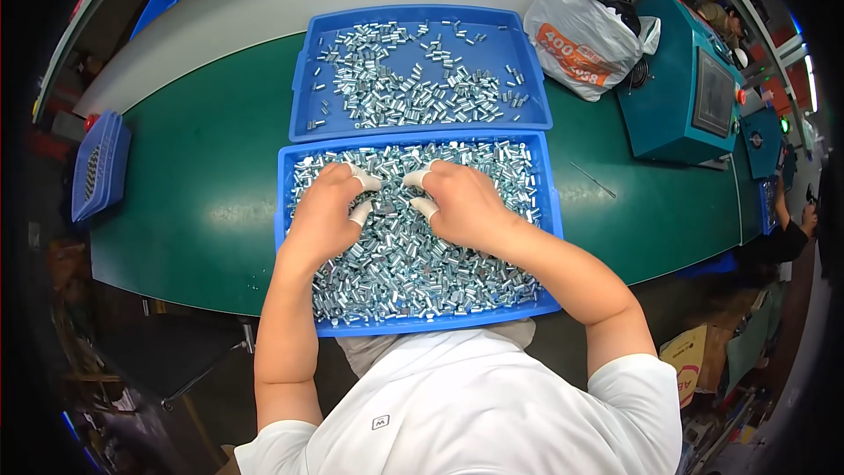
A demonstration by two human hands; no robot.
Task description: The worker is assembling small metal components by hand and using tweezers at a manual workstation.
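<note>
Small shiny metal cylinders [413, 268] fill the near blue tray [552, 220] in a dense layer. My left hand [330, 207] is over the left half of this tray, low against the pile. Opposite it, my right hand [466, 204] is at the same height, its fingertips pointing toward the left hand. White finger covers sit on the thumb and forefinger of each hand. Thumb and forefinger are apart on both hands, and no part shows between them. The other fingers are mostly hidden. A far blue tray [352, 13] holds a looser scatter of the same cylinders.
Both trays rest on a green table [202, 185]. Stacked blue bins [110, 167] stand at its left edge. On the right are a thin metal tool [593, 180], a white plastic bag [571, 35] with cables and a teal machine [677, 88] with a screen. Other people work nearby.
</note>
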